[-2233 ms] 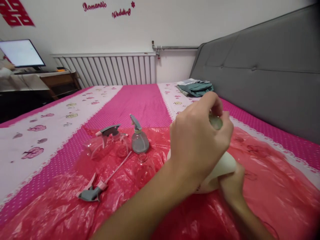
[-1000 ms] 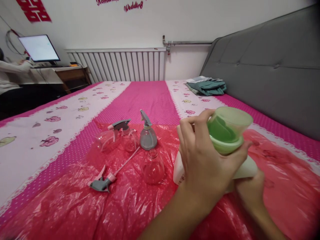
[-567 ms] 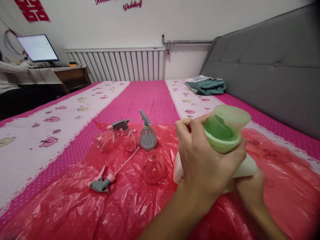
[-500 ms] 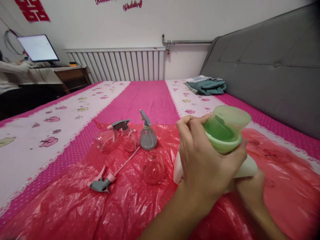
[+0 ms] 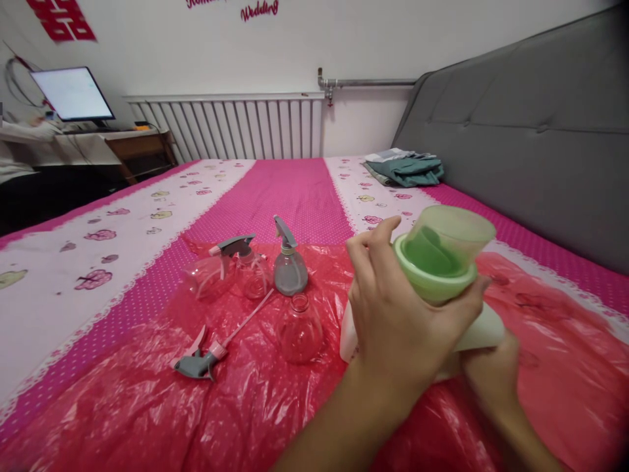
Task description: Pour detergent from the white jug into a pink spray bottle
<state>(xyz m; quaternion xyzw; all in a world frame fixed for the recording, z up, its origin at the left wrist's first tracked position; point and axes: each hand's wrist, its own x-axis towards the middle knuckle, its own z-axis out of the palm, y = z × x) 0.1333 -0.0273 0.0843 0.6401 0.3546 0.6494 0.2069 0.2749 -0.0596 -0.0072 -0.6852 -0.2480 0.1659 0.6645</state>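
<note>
At the right, a white detergent bottle (image 5: 484,331) leans over, its green cap (image 5: 437,278) toward me and a paler translucent green cup part on top. My left hand (image 5: 398,308) wraps round the cap, thumb on the near side and one finger raised off its rim. Lower down, my right hand (image 5: 494,373) grips the bottle's body or handle, with its fingers mostly hidden. Left of the bottle stands an open clear pink spray bottle (image 5: 300,331) without its top. A grey and pink trigger sprayer (image 5: 201,360) lies beside it, its thin tube pointing up and right.
Behind these stand a grey spray bottle (image 5: 290,270) and a pink one (image 5: 254,275), with another pink one (image 5: 209,275) at their left. Red plastic sheeting (image 5: 246,419) covers the near bed. Folded clothes (image 5: 405,169) lie by the grey headboard (image 5: 531,131). A person sits at a desk far left.
A finger of my left hand has lifted away from the cap, so more of the green rim shows. The bottle and the right hand have barely moved.
</note>
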